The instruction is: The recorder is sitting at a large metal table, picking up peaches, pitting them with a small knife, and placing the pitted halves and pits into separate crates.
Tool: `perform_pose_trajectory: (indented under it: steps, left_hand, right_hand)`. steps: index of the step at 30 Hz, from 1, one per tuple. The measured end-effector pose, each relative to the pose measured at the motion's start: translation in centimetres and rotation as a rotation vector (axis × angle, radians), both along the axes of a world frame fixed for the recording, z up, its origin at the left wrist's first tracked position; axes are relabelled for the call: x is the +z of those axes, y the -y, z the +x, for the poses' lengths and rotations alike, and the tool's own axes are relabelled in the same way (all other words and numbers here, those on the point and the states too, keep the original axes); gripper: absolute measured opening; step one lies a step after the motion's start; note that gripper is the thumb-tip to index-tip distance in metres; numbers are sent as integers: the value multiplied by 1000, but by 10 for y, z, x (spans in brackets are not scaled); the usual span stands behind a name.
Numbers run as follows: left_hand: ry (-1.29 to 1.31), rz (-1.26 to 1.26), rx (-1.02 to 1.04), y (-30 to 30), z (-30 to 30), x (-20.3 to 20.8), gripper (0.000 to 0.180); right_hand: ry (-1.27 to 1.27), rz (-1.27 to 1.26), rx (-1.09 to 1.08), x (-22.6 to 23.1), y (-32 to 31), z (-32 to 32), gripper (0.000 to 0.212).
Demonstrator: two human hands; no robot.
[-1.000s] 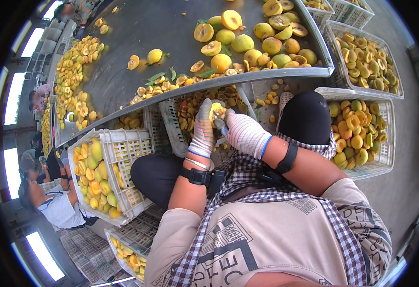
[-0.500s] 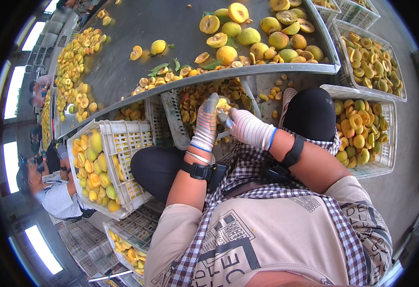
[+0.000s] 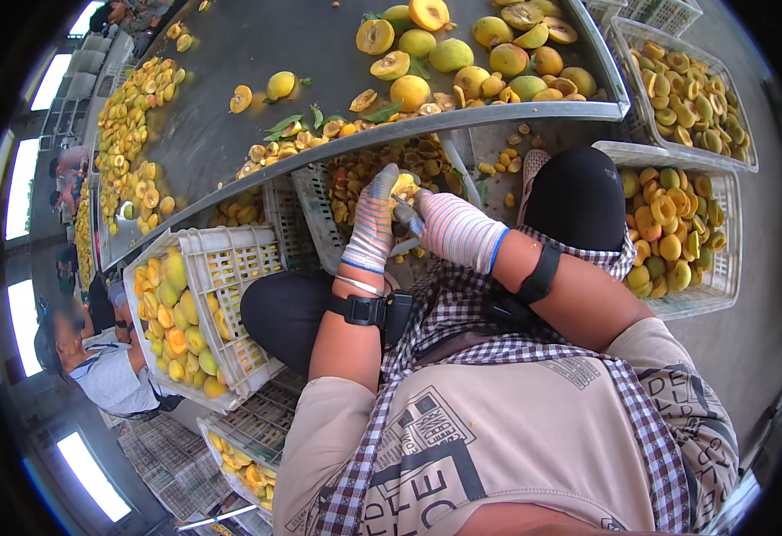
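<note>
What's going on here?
The person's gloved left hand holds a yellow stone fruit, with the gloved right hand up against it; whether that hand grips a tool is unclear. Whole and halved fruits lie on the metal table in front. White crates of fruit stand to the left and right.

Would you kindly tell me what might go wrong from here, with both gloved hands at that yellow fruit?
The yellow fruit might slip, since the left hand holds it near the fingertips.

The right hand has its fingers close against the fruit and the left hand, so a finger could perhaps get pinched or knocked.

Loose fruit pieces lie on the floor beside the shoe, so they could be stepped on.
</note>
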State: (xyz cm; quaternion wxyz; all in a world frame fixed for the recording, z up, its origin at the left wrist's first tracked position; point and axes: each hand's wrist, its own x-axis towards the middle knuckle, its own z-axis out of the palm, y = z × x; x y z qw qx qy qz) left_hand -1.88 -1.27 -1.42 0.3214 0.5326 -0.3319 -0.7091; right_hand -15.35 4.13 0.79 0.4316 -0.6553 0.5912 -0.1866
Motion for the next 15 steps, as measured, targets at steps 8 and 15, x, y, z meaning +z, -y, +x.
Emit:
perform_pose_trajectory:
  steps: [8, 15]
  left_hand:
    - [-56, -370, 50, -15, -12, 3, 47]
    - [-225, -180, 315, -29, -20, 9, 59]
  right_hand:
    - [980, 791, -227, 22, -2, -10, 45]
    - [1141, 861, -195, 14, 1, -1, 47]
